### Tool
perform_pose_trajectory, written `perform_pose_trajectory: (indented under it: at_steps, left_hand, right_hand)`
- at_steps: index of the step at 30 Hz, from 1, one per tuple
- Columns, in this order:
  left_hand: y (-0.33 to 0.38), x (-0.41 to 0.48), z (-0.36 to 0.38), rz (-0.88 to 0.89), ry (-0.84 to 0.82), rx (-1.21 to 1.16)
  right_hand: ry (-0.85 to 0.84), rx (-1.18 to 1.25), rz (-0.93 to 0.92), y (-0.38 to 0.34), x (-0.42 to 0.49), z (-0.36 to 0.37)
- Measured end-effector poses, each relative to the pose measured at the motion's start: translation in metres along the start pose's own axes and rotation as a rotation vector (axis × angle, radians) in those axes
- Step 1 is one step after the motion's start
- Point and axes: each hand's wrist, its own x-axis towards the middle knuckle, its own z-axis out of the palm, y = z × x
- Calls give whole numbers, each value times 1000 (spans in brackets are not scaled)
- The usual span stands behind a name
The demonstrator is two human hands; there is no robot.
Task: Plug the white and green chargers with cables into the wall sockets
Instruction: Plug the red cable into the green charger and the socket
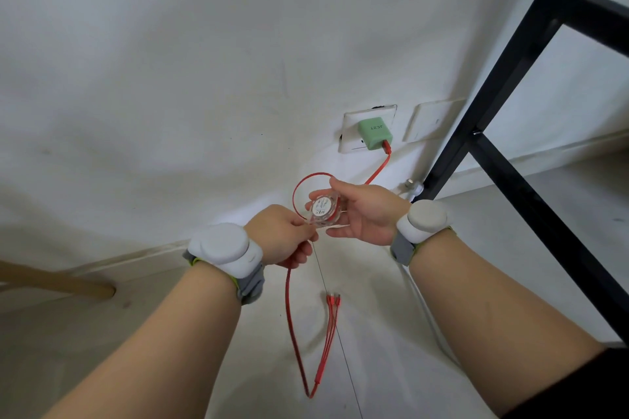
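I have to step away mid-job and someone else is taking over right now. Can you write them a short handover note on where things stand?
Left hand: pinching the red cable where it leaves the reel.
Right hand: cradling the round clear cable reel.
Green charger: plugged into the left wall socket, red cable attached and running down to the reel.
The cable's three-way connector end lies on the floor.
Right wall plate: nothing plugged in.
Done: green charger in.
Left: the white charger, which I cannot pick out in this view; a white cable runs along the floor under the right arm.
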Motion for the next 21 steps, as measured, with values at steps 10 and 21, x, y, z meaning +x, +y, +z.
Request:
perform_pose_trajectory:
  at_steps: [10, 21]
  left_hand:
    - [-4, 6, 6, 28, 32, -53]
    - [2, 0, 13, -17, -63, -234]
  right_hand:
    - [62, 91, -81, -2, 0, 2]
    - [24, 51, -91, -7, -9, -1]
